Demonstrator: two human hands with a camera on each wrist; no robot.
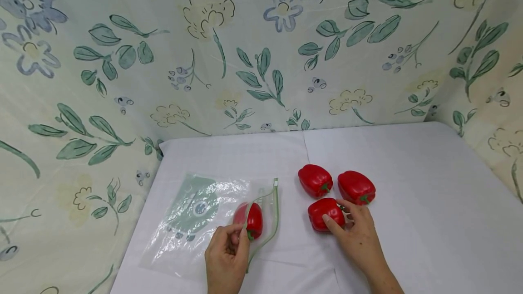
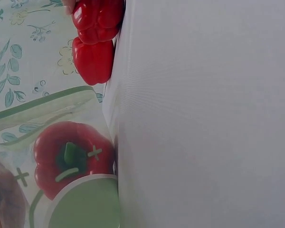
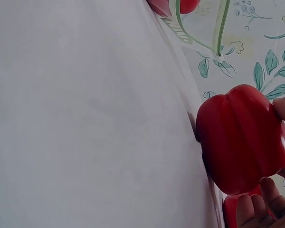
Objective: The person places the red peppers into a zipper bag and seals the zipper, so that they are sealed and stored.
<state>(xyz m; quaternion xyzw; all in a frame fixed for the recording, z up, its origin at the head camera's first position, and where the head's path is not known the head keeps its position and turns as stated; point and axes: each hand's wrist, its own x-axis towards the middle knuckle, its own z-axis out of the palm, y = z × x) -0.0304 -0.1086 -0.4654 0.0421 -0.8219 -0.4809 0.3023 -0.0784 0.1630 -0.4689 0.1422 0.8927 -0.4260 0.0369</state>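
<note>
A clear zip bag (image 1: 175, 248) with a green print lies flat on the left of the table, its green-edged mouth toward the right. Just inside that mouth sits a red bell pepper (image 1: 255, 221), stem toward me; the left wrist view shows this bagged pepper (image 2: 71, 159) through the plastic. My left hand (image 1: 227, 251) pinches the upper edge of the bag's mouth beside it. To the right, my right hand (image 1: 359, 235) grips a second red bell pepper (image 1: 324, 213) between thumb and fingers; the right wrist view shows this gripped pepper (image 3: 242, 140) low on the cloth.
Behind the gripped pepper lie two more red bell peppers, a left one (image 1: 315, 180) and a right one (image 1: 356, 187). A white cloth (image 1: 429, 221) covers the table. A flower-patterned curtain (image 1: 261, 49) hangs along the back and sides.
</note>
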